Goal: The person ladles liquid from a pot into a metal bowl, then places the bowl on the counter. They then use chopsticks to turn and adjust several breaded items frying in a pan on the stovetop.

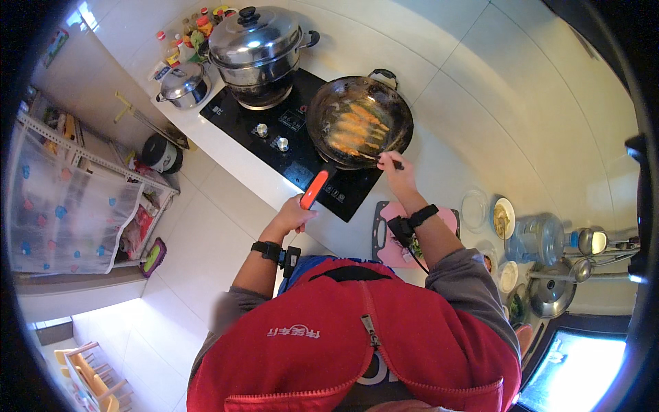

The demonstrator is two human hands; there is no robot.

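A dark wok (396, 121) sits on the right side of a black glass cooktop (350, 198). In it lie several long, orange-brown pieces of food (355, 126), slightly blurred, in what looks like shiny oil. My left hand (294, 216) grips the wok's red-orange handle (314, 189), which points towards me. Over the wok's near right rim, my right hand (397, 171) holds a cooking utensil by its dark handle (397, 165). The utensil's thin shaft reaches in among the food. Its working end cannot be made out.
A large lidded steel steamer pot (252, 56) stands left of the wok, beside a small lidded pot (186, 85) and condiment bottles (177, 49). A pink cutting board (386, 247) with chopped food lies under my right forearm. Small bowls (507, 216) and a clear water jug (535, 239) stand right.
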